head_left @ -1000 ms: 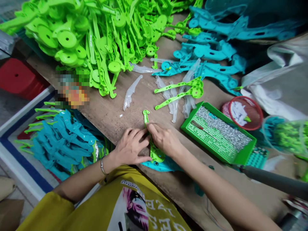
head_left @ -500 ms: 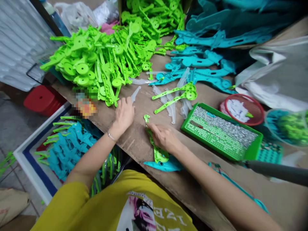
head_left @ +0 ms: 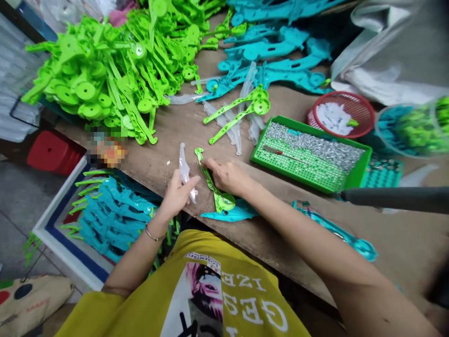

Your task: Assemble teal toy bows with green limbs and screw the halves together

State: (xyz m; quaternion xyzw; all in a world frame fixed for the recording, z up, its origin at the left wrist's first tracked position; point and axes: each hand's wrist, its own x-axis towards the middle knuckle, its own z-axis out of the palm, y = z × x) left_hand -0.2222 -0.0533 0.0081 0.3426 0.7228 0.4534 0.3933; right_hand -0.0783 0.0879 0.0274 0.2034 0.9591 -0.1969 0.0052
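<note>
A translucent plastic piece [head_left: 184, 164] stands up from my left hand [head_left: 176, 192], its lower end pinched between thumb and fingers. Beside it, my right hand [head_left: 226, 177] is closed on the edge of a long green part [head_left: 223, 201], whose narrow end points away from me. Under the wide round end of that part lies a blue part [head_left: 233, 211] near the table's front edge. Two green arms [head_left: 236, 104] rest on more translucent pieces [head_left: 235, 135] further up the table.
A big green heap [head_left: 105, 70] covers the back left, with blue parts [head_left: 277, 47] behind. On the right are a green tray [head_left: 312, 152] of small metal pieces with a screwdriver, a red basket [head_left: 363, 117] and a tub [head_left: 391, 147]. A crate [head_left: 52, 229] holds assembled parts below left.
My left hand has come back towards me from the heap's edge, now holding a translucent piece upright. My right hand still grips the green part. The camera view has shifted.
</note>
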